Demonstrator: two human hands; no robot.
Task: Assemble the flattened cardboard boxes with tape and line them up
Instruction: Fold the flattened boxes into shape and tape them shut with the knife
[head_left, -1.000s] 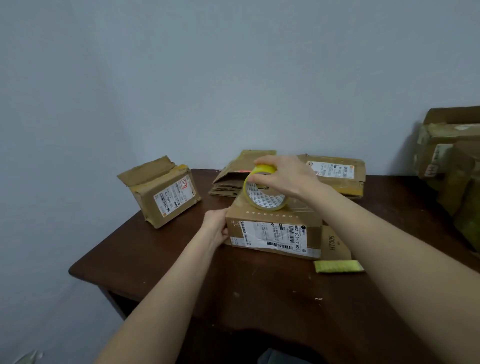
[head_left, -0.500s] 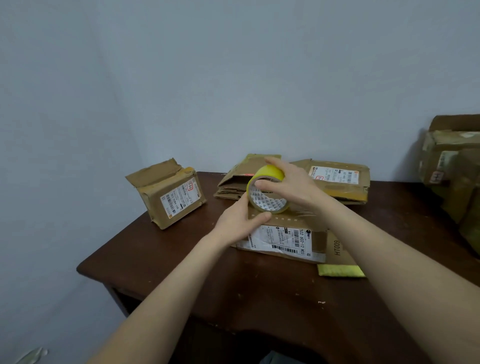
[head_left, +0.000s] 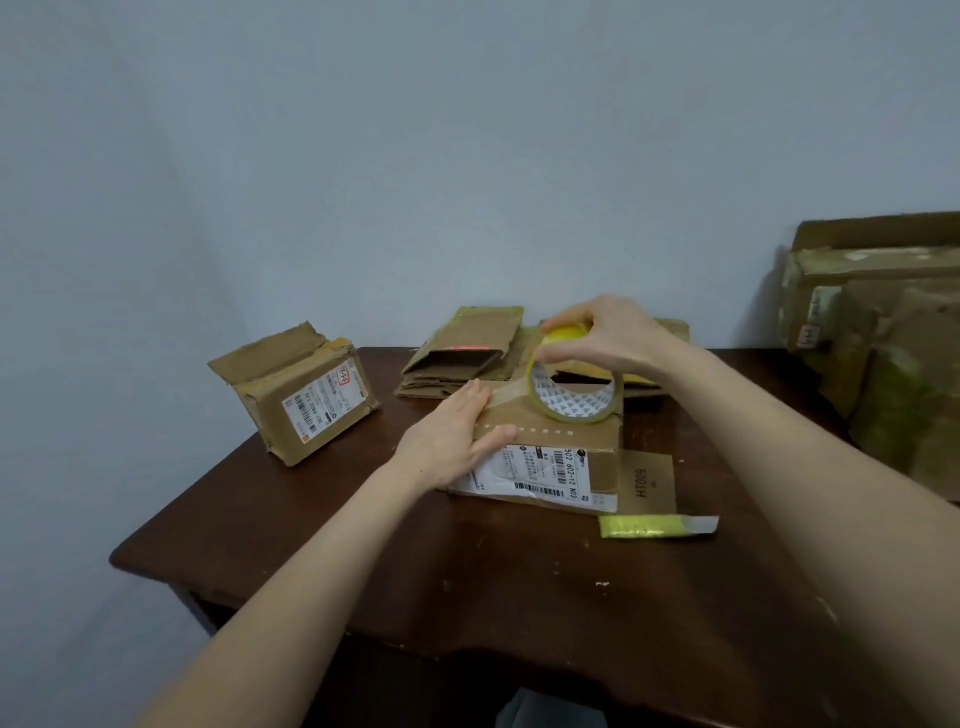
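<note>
Box (head_left: 545, 457), mid-table (head_left: 363, 561): top seam in taping. Left hand (head_left: 452, 441) lay flat on it, fingers straight and together, pressing the tape (head_left: 506, 393) end down at the near-left corner. Right hand (head_left: 602, 332) held the roll (head_left: 574, 397), fingers curled round its rim, with tape drawn partway across. Left box (head_left: 301, 400) stood formed, one flap loose. Stack (head_left: 457, 358) at the back lay flat, unassembled. Pile (head_left: 883, 338) at right: possibly finished boxes. Line-up not begun.
</note>
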